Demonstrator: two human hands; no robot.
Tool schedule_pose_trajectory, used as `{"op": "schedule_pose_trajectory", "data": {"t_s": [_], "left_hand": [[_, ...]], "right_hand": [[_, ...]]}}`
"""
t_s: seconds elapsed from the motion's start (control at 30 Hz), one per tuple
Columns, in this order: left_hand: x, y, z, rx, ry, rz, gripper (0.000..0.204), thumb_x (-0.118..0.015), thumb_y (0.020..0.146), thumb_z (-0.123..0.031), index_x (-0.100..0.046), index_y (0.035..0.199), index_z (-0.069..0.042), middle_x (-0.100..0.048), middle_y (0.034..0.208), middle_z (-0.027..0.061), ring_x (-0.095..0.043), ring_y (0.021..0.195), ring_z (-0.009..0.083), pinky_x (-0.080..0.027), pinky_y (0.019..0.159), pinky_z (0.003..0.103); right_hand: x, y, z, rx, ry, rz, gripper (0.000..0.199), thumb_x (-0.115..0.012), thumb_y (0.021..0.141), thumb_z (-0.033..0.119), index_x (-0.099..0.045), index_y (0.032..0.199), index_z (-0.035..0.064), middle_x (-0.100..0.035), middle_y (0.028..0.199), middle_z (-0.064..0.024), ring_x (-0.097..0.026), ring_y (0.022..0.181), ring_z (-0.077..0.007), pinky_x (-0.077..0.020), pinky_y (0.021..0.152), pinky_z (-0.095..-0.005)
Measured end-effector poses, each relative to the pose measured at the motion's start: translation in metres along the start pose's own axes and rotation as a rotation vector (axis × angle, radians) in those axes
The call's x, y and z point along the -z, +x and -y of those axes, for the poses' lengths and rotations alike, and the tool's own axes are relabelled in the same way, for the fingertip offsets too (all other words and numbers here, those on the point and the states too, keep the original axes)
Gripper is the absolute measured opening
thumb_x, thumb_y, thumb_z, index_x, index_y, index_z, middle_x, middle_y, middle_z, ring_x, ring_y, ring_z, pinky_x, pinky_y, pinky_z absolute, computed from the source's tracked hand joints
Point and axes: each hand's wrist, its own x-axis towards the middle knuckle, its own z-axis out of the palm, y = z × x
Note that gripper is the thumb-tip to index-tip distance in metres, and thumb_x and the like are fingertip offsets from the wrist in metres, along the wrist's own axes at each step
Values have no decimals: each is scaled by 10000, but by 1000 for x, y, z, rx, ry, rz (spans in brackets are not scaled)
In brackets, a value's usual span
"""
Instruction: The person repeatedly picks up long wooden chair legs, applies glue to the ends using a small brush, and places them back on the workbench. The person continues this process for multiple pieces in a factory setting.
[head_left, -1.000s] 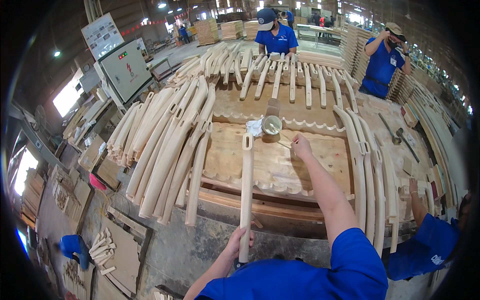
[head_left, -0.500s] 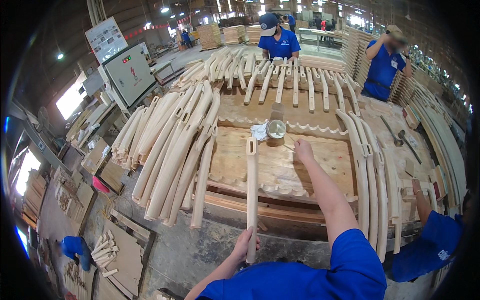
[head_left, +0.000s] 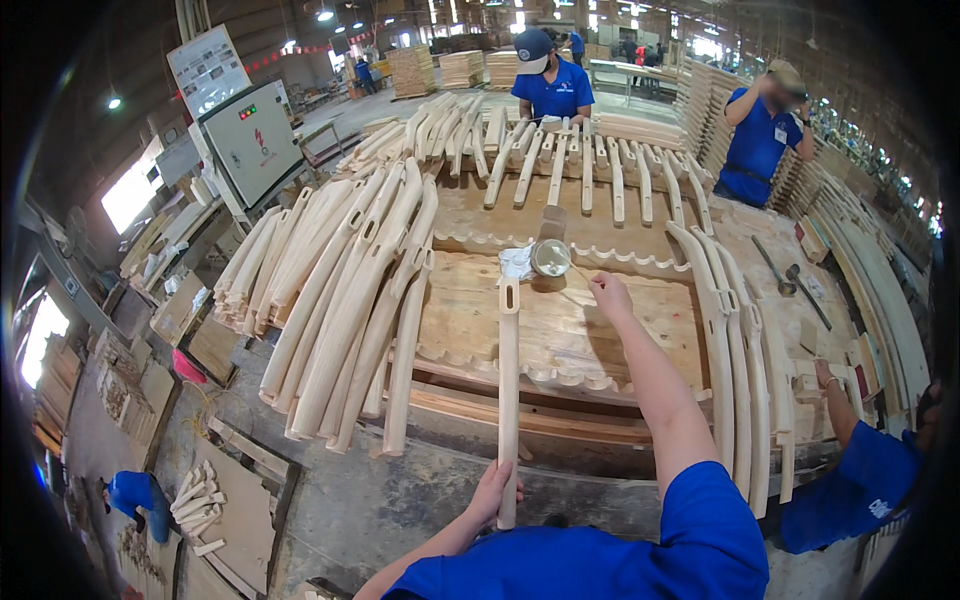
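My left hand (head_left: 492, 496) is closed round the lower end of a long pale wooden bar (head_left: 509, 390). The bar points away from me over the table's near edge, an oval slot at its far end facing up. In my right hand (head_left: 610, 296) is a thin stick (head_left: 584, 278), pinched between the fingers. Its tip reaches to a small round pot (head_left: 551, 258) holding a whitish substance. Against the pot's left side lies a crumpled white cloth (head_left: 516, 263). The pot stands on the wooden table (head_left: 460, 305), between scalloped wooden strips.
Slotted wooden bars (head_left: 350, 290) are heaped at the left; more (head_left: 735, 350) lie along the right, and a row (head_left: 588, 170) spans the far side. Hammers (head_left: 787, 287) rest at the right. Co-workers stand at the far side (head_left: 553, 90), far right (head_left: 757, 140) and near right (head_left: 860, 480).
The stick's tip stays by the pot and both hands keep their holds. The view has shifted slightly, and the bar's slotted end sits a little nearer the cloth.
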Motion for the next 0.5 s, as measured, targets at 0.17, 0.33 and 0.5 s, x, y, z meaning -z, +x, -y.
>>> {"op": "schedule_pose_trajectory", "data": {"t_s": [0.17, 0.33, 0.5], "left_hand": [[1, -2, 1, -6, -4, 36, 378, -381, 950, -430, -393, 1133, -99, -533, 749, 58, -543, 612, 142, -475, 563, 281], [7, -2, 3, -4, -42, 58, 367, -388, 948, -429, -392, 1123, -106, -529, 748, 56, -538, 607, 141, -474, 558, 280], [6, -2, -1, 7, -73, 95, 366, -392, 947, -429, -392, 1125, -109, -515, 736, 54, -525, 595, 144, -469, 550, 277]], "right_hand": [[28, -13, 20, 103, 117, 82, 255, -615, 784, 281, -648, 935, 78, -656, 820, -93, -621, 738, -209, -475, 670, -326], [61, -48, 66, 281, 128, 231, 262, -608, 800, 290, -647, 903, 52, -641, 778, -85, -591, 692, -185, -455, 641, -309], [70, -63, 83, 338, 84, 305, 244, -597, 810, 283, -647, 894, 58, -634, 766, -86, -591, 704, -191, -452, 646, -314]]}}
